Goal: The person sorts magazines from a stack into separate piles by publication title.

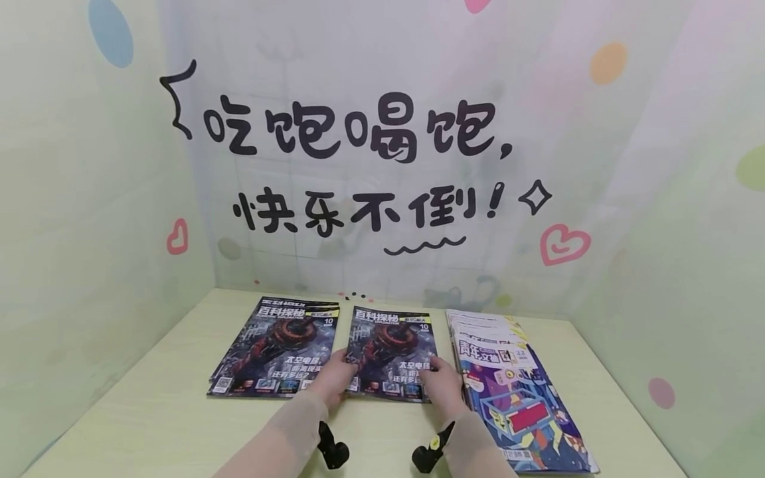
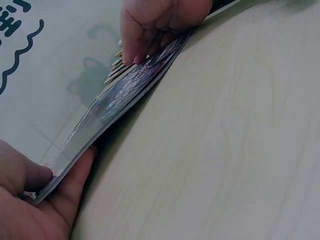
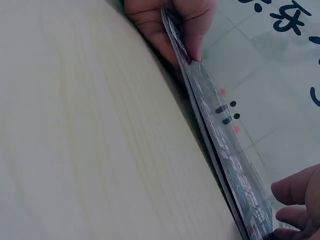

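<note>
In the middle of the table lie magazines with a dark space-themed cover (image 1: pixel 391 345), their near edge lifted slightly off the tabletop. More than one layer shows along that edge in the right wrist view. My left hand (image 1: pixel 336 378) pinches the left edge, thumb (image 2: pixel 37 177) on the cover and fingers (image 2: pixel 75 185) underneath. At the right edge is my right hand (image 1: pixel 443 385), its fingers (image 3: pixel 292 217) touching the side and cover; none of them shows beneath the magazines.
On the left lies a pile of matching magazines (image 1: pixel 281 345). Several overlapping magazines with a colourful blue-purple cover (image 1: pixel 520 405) fan out at the right, close beside my right hand. A printed backdrop (image 1: pixel 358 265) stands behind the pale wooden table (image 1: pixel 155 411).
</note>
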Tool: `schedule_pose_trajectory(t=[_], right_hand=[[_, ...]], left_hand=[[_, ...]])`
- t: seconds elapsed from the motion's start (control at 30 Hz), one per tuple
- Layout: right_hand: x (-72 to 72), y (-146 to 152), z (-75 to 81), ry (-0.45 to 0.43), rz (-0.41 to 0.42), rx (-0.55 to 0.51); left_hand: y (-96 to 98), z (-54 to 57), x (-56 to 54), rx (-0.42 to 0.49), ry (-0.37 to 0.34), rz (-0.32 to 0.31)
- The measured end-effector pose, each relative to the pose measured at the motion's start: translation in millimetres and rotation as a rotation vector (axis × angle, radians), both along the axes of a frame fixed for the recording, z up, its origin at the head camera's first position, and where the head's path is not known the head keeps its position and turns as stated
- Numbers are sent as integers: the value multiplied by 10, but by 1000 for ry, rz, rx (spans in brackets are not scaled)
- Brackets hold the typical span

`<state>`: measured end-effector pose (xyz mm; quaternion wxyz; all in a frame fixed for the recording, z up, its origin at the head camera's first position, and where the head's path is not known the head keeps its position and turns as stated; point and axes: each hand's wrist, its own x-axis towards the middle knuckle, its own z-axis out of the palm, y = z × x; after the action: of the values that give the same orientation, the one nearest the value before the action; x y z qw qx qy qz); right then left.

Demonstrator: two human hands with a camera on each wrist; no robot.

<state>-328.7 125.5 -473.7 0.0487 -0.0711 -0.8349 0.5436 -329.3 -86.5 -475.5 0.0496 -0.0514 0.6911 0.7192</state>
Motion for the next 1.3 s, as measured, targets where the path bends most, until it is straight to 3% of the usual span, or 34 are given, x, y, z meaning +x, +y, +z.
schedule_pose_trajectory(t=[0.23, 0.5, 0.9, 1.0, 1.17, 1.3], right_hand=[[-4, -1, -18, -3, -27, -94], [34, -2, -41, 46, -106, -179], [55, 4, 31, 43, -116, -288], [50, 0, 34, 42, -110, -263], [46, 5, 8, 46, -101, -214], [51, 32, 7, 34, -84, -207]], left_hand=[[-37, -10, 12, 130, -67, 26], [-58, -11, 33, 150, -73, 19], [-53, -20, 29, 152, -85, 40], [-27, -40, 37, 126, -55, 81], [61, -75, 74, -13, 53, 162], [97, -54, 110, -92, 94, 197]])
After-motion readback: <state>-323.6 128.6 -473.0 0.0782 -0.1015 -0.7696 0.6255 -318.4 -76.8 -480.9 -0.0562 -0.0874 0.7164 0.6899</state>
